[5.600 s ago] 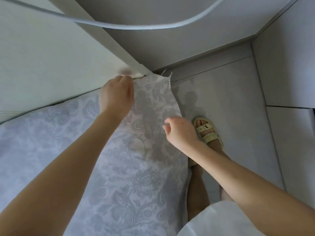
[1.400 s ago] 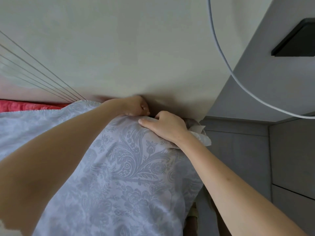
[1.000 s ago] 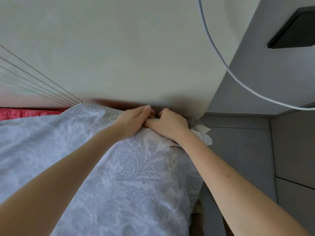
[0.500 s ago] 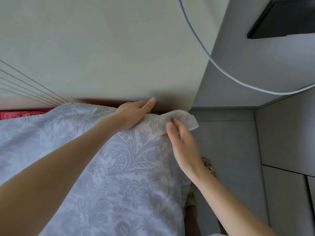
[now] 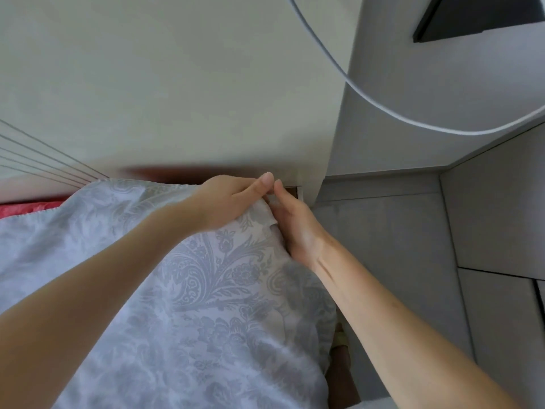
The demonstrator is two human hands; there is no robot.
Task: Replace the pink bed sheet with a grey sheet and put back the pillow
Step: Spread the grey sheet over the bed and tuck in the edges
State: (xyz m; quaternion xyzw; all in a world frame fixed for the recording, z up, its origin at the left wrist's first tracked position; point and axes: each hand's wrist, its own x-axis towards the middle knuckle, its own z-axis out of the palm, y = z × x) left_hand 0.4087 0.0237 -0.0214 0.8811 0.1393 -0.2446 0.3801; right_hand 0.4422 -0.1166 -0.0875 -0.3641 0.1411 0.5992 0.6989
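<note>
The grey sheet, patterned with paisley flowers, covers the bed corner below me. My left hand lies flat on the sheet's top corner, fingers straight, pressing it toward the cream headboard. My right hand is beside it with straight fingers against the sheet's side fold at the corner, palm turned toward the bed. The fingertips of both hands nearly meet. A strip of the pink sheet shows at the far left beyond the grey sheet's hem. No pillow is in view.
A grey wall and grey floor lie right of the bed. A white cable loops across the upper right. A dark object sits at the top right. My sandalled foot stands beside the bed.
My right hand has moved up from the loose folded corner flap and now presses it in against the bed's corner. The left hand stays flat on top. The flap no longer sticks out.
</note>
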